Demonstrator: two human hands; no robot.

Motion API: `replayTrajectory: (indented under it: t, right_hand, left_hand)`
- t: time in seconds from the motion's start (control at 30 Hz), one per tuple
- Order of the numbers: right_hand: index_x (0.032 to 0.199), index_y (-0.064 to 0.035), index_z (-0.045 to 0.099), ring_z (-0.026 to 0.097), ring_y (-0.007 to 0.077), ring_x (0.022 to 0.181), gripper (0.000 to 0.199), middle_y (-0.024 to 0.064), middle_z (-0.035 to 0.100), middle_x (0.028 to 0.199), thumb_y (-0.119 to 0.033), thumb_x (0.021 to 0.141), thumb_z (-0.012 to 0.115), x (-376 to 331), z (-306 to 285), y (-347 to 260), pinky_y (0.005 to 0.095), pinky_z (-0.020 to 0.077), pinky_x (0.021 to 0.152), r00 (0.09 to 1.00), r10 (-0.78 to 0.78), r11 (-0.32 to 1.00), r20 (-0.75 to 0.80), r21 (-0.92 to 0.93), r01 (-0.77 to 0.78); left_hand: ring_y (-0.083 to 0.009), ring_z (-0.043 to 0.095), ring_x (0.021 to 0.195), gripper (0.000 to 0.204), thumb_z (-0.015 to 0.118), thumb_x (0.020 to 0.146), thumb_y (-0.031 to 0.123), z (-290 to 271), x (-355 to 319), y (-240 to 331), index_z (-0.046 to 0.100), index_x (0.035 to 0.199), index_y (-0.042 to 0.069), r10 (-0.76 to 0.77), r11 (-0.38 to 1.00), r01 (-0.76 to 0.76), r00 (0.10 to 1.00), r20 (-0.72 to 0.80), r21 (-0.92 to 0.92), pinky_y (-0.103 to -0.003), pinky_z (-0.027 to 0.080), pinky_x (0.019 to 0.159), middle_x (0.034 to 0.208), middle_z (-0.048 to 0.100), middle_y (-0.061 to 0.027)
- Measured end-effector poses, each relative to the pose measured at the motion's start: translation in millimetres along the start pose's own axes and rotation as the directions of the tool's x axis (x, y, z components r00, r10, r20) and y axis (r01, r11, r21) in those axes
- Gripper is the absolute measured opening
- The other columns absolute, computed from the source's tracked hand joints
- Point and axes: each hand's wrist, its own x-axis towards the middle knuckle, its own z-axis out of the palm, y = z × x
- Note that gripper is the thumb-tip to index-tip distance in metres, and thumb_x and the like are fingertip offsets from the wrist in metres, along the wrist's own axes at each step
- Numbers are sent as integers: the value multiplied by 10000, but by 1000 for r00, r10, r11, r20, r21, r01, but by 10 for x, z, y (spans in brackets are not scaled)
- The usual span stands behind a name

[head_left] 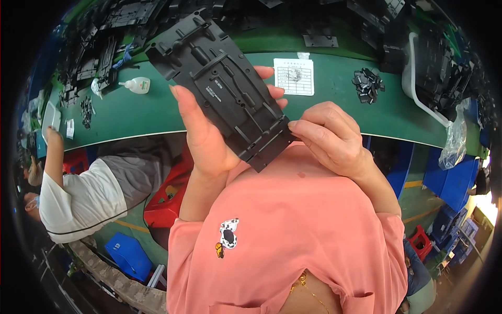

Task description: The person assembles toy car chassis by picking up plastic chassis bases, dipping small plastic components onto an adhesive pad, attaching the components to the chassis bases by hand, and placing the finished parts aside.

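A black moulded plastic chassis plate (225, 86), shaped like the underside of a toy car, is held up above the near edge of the bench and tilted. My left hand (209, 136) grips it: the thumb lies along its left edge, and fingertips show past its right edge. At the plate's lower right corner, my right hand (332, 138) is closed with thumb and forefinger pinched at the edge. Whether a small part sits in that pinch is hidden. A heap of small black parts (368, 85) lies on the bench beyond my right hand.
On the green bench (172, 112) lie a printed sheet (294, 76), a white squeeze bottle (138, 85) and more small black parts (88, 111). Black plates are piled along the back. At right stands a white-rimmed bin (413, 78). A co-worker in white (89, 196) sits at left.
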Motion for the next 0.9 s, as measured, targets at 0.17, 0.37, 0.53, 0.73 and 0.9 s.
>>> replayTrajectory:
  t: [0.17, 0.37, 0.53, 0.73, 0.9]
  right_hand:
    - [920, -9, 577, 554, 232, 644, 333, 90, 550, 814, 6, 605, 686, -67, 19, -14, 315, 460, 543, 999, 34, 999, 26, 15, -34]
    - [941, -8, 546, 580, 268, 758, 260, 110, 560, 861, -42, 692, 614, -62, -21, -83, 352, 483, 639, 988, 76, 996, 132, 26, -80]
    - [930, -21, 548, 591, 256, 761, 251, 98, 567, 860, -45, 698, 642, -98, 15, -72, 347, 487, 643, 989, 80, 992, 123, 90, -92]
    - [905, -7, 616, 601, 243, 768, 151, 109, 620, 829, 69, 775, 615, -329, -564, 81, 301, 488, 668, 912, 388, 899, -136, -160, -406]
    - [932, -17, 628, 586, 277, 762, 159, 108, 592, 866, 11, 776, 643, -638, -786, 381, 331, 484, 649, 752, 642, 714, -152, -239, -658]
  left_hand:
    - [-309, 595, 994, 881, 264, 853, 731, -20, -12, -30, 395, 1295, -20, -33, 999, 35, 999, 37, -38, -544, 510, 855, 1231, 492, -221]
    - [-298, 569, 977, 793, 274, 873, 701, 45, -18, -42, 384, 1342, 71, -98, 988, 103, 994, 47, -115, -557, 472, 879, 1233, 508, -197]
    - [-291, 602, 928, 830, 231, 871, 714, 56, -28, -20, 420, 1283, 19, -82, 997, 82, 981, -177, -7, -516, 526, 808, 1166, 542, -195]
    - [-316, 594, 948, 831, 273, 863, 715, -66, -78, 17, 361, 1341, 41, 27, 996, -35, 995, -97, -85, -582, 494, 829, 1202, 515, -216]
    - [-306, 583, 981, 723, 287, 910, 642, -208, -33, -22, 338, 1372, 88, 48, 998, -51, 997, -62, -43, -595, 441, 894, 1273, 475, -210]
